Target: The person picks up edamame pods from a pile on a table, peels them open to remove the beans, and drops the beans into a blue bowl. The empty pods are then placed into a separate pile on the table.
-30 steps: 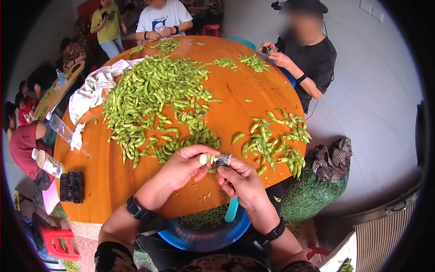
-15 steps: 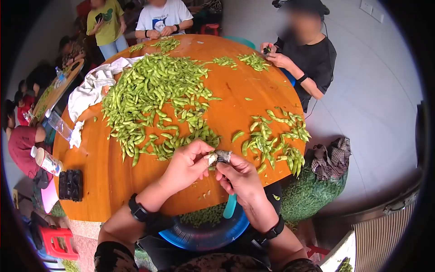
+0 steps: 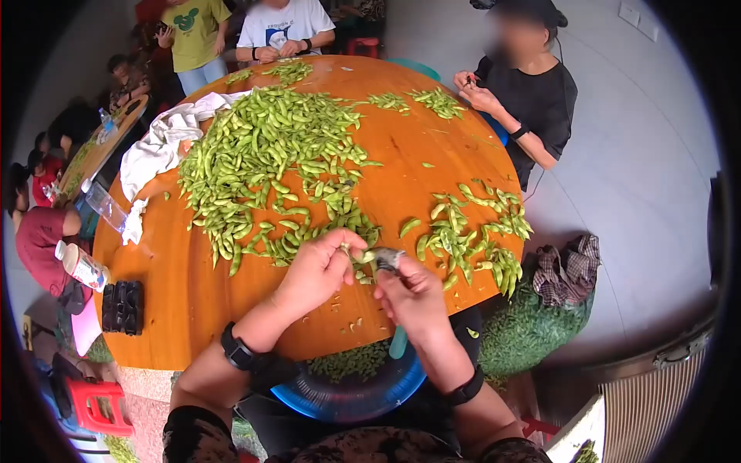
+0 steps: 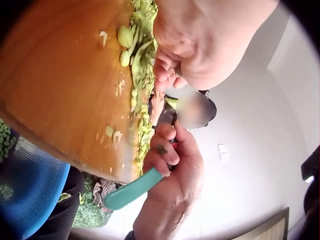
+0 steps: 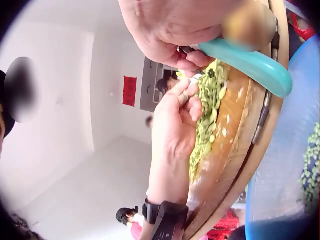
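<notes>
My left hand (image 3: 312,270) is raised over the near table edge, thumb and fingertips pinching a pale green bean pod (image 3: 369,256). Facing it, my right hand (image 3: 414,297) grips a tool by its teal handle (image 4: 132,190), which sticks out below the palm. A grey, worn-looking piece (image 3: 388,258) shows at the right fingertips, against the pod; I cannot tell whether it belongs to the tool. In the right wrist view, the left hand (image 5: 175,122) has its fingers curled near the right fingertips. Below both hands sits a blue basin (image 3: 340,409) with loose green beans (image 3: 351,363).
A large heap of green pods (image 3: 262,147) covers the wooden table's (image 3: 417,174) left and middle. A smaller pile (image 3: 455,231) lies right. A white cloth (image 3: 158,147), bottles and a black case (image 3: 123,307) line the left edge. A person in black (image 3: 532,100) sits far right.
The fingertips of my two hands have drawn slightly apart, the left one shifting up and left. The pale pod now shows stretched between them. The teal handle hangs more upright.
</notes>
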`<control>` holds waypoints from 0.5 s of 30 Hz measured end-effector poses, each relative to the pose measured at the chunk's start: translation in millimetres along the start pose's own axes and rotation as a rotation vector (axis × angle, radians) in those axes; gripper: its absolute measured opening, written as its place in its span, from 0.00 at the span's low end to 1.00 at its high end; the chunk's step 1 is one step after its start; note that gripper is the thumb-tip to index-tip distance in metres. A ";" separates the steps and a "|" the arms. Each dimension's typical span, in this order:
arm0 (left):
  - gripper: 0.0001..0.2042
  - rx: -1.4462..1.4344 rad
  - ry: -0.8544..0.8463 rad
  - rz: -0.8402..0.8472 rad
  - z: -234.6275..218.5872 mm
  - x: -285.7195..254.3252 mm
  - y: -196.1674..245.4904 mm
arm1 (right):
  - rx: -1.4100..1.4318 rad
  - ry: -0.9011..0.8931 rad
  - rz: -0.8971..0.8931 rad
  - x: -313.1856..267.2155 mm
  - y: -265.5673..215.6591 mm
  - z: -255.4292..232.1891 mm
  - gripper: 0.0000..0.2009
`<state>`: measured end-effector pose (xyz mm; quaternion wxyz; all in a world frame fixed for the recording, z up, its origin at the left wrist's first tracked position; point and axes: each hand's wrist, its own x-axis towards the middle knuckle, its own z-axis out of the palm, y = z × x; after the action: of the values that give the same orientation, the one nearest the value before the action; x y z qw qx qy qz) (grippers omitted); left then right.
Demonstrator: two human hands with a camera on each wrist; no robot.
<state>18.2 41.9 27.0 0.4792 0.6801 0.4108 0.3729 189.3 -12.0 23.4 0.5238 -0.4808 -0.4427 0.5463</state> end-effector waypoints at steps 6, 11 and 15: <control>0.12 0.430 -0.021 0.163 -19.0 -4.2 17.8 | -0.608 0.228 -0.355 16.3 -0.9 -72.2 0.08; 0.10 0.834 -0.102 0.160 -29.9 -39.2 46.7 | -0.958 0.135 -0.491 11.3 -17.3 -68.9 0.08; 0.12 0.944 0.089 -0.074 -17.6 -66.5 28.8 | -1.197 -0.070 -0.543 14.1 -15.3 -30.1 0.12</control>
<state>-17.5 -18.8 51.7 0.1129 0.7919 0.5792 0.1571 221.5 2.4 33.2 0.2703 -0.5421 -0.7927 0.0692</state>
